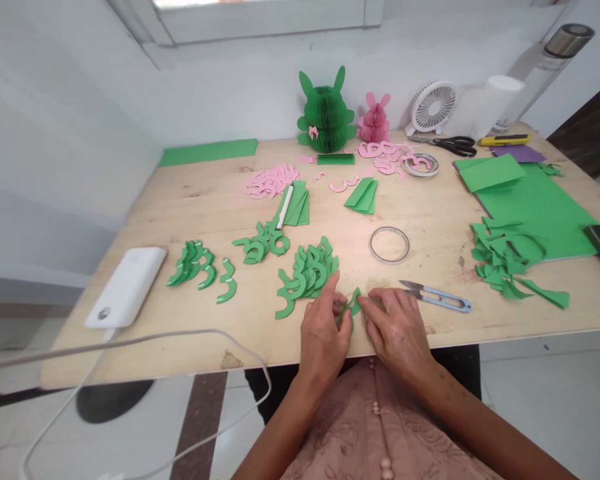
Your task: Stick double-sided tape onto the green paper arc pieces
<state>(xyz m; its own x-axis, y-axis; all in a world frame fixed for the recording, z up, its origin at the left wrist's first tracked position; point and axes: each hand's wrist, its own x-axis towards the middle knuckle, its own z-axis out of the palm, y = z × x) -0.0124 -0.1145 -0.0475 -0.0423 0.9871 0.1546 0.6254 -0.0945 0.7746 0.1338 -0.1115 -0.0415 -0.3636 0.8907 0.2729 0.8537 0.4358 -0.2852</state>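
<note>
Between my two hands, near the table's front edge, is a small curved green paper cutout [356,302]. My left hand [326,327] is closed on its left side, thumb and fingers pinching it. The fingers of my right hand [393,323] press on its right side. Just beyond my left hand lies a heap of similar green wavy cutouts [310,270]. Blue-handled thread snips [443,299] rest right of my right hand, and a thin tape ring [389,245] lies farther back.
Left are green cutouts with pale strips [191,261], a white power bank [126,287] and its cable [180,335]. Green scraps [500,257] and sheets [540,207] lie right. Behind stand green [325,117] and pink [375,122] honeycomb paper figures, a fan [433,107] and black scissors [455,145].
</note>
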